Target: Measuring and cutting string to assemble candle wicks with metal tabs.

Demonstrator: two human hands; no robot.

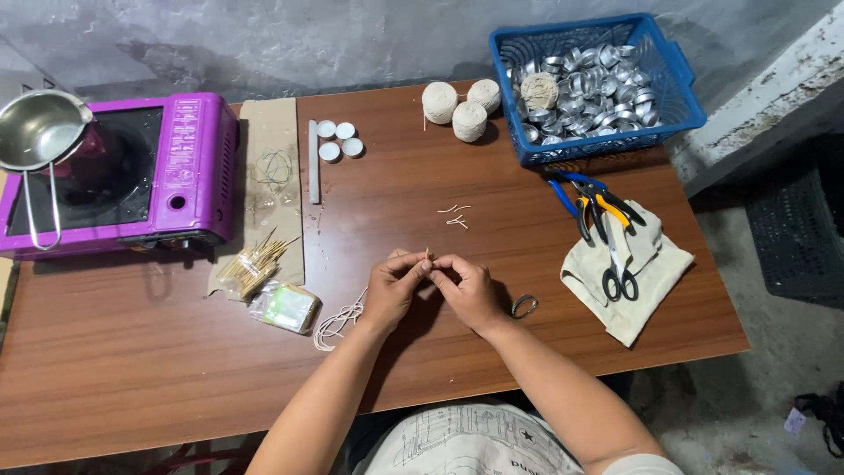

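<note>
My forearms enter from the near edge of the brown wooden table (pixel 545 264) and meet at its near middle, where my left hand (pixel 393 288) and right hand (pixel 472 292) are brought together, fingertips touching. Between the fingertips I pinch a short pale wick piece (pixel 427 255); it is thin, straw-coloured and only its tip shows above the fingers. Its long axis stands nearly upright, the free end pointing toward the far side of the table. Both grips are narrow: thumb and forefinger of each hand are closed on the wick piece, the remaining fingers curled in. A white string (pixel 338 321) trails on the table from under my left hand toward the near left. A small metal ring (pixel 525 306) lies just right of my right hand. A few cut wick scraps (pixel 456 215) lie farther off, beyond my hands. To the left lie a clear packet (pixel 286 307) and a bundle of wooden sticks (pixel 253 264). To the right, scissors (pixel 619 268) and blue-handled pliers (pixel 591 204) rest on a cream cloth (pixel 646 286). At the far right stands a blue basket (pixel 677 75) of metal cups, with three balls of twine (pixel 461 107) just left of it.
</note>
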